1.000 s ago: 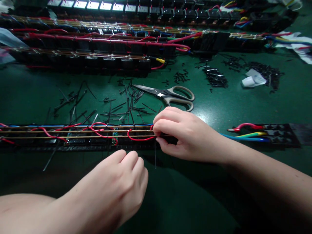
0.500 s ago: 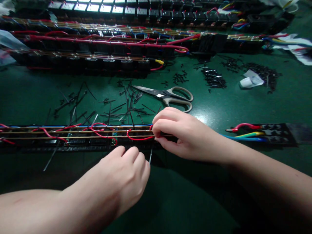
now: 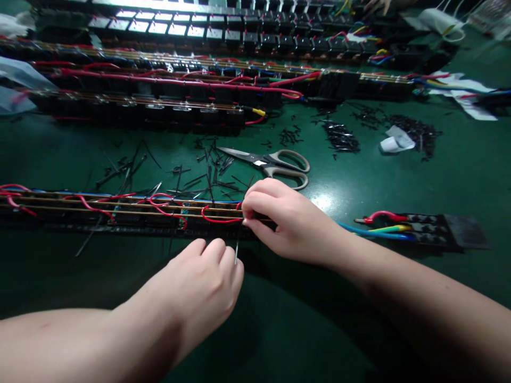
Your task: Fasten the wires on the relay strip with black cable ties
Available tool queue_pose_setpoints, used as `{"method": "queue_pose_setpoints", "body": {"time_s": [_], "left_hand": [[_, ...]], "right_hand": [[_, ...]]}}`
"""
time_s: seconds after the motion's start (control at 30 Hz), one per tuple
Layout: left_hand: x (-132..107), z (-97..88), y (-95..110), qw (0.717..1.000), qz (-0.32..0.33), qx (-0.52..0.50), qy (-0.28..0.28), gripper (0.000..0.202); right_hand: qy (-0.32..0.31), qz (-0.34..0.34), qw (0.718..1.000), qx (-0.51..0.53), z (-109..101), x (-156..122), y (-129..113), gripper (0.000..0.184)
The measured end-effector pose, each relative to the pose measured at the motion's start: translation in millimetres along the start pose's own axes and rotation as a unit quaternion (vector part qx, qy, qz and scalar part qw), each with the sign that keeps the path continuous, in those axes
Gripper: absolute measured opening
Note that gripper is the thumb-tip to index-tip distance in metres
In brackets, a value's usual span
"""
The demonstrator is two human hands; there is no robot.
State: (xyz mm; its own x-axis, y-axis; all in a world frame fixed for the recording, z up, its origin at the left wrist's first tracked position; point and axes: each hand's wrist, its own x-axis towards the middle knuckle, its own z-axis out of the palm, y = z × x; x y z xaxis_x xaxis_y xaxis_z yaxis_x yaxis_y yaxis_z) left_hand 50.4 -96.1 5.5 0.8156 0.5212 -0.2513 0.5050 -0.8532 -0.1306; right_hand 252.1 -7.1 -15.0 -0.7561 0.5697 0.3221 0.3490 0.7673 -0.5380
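A long black strip (image 3: pixel 120 226) carrying brass rods, red wire loops and a blue wire lies across the green table. My right hand (image 3: pixel 279 218) is closed over it, thumb and fingers pinched at the rods beside a red wire loop (image 3: pixel 219 220). A thin black cable tie (image 3: pixel 237 250) runs from those fingertips down to my left hand (image 3: pixel 207 276). That hand is closed in a fist on the tie's tail, just in front of the strip; its fingertips are hidden. Another cable tie (image 3: pixel 88 236) sticks out of the strip further left.
Scissors (image 3: pixel 259 163) lie behind my right hand, among scattered cable ties (image 3: pixel 191 178). Dark clippings and a crumpled white wrapper (image 3: pixel 397 141) lie at the right. Thick wires (image 3: pixel 383 232) end in a black connector block (image 3: pixel 433 231). Wired strips (image 3: pixel 179 85) fill the back. Another person's hand (image 3: pixel 381 5) shows at the top.
The view has shifted, so the back strips appear lower and the connector block further left. The near strip's left part sits slightly higher. Both hands keep nearly the same grip.
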Motion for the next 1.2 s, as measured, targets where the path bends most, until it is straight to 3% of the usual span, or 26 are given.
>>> {"method": "queue_pose_setpoints", "body": {"time_s": [0.37, 0.67, 0.8, 1.03, 1.2], "left_hand": [[4.2, -3.1, 4.8, 0.999, -0.041, 0.000, 0.031, 0.015], [7.8, 1.5, 5.7, 0.997, -0.069, -0.014, 0.033, 0.018], [4.6, -0.5, 0.9, 0.997, -0.073, -0.025, 0.025, 0.020], [-2.3, 1.1, -18.4, 0.995, -0.094, -0.027, 0.015, 0.021], [-0.7, 7.4, -27.5, 0.995, -0.093, -0.027, 0.019, 0.008]], "right_hand": [[0.019, -0.074, 0.996, -0.034, 8.4, 18.7, 11.8, 0.014], [-0.004, -0.100, 0.995, -0.029, 39.2, 69.6, 7.9, 0.015], [0.001, -0.089, 0.996, -0.020, 38.3, 83.8, 1.7, 0.013], [0.125, -0.008, 0.992, -0.030, -3.5, 62.4, 12.6, 0.011], [0.117, -0.034, 0.991, -0.061, 4.3, 32.3, 14.9, 0.010]]}}
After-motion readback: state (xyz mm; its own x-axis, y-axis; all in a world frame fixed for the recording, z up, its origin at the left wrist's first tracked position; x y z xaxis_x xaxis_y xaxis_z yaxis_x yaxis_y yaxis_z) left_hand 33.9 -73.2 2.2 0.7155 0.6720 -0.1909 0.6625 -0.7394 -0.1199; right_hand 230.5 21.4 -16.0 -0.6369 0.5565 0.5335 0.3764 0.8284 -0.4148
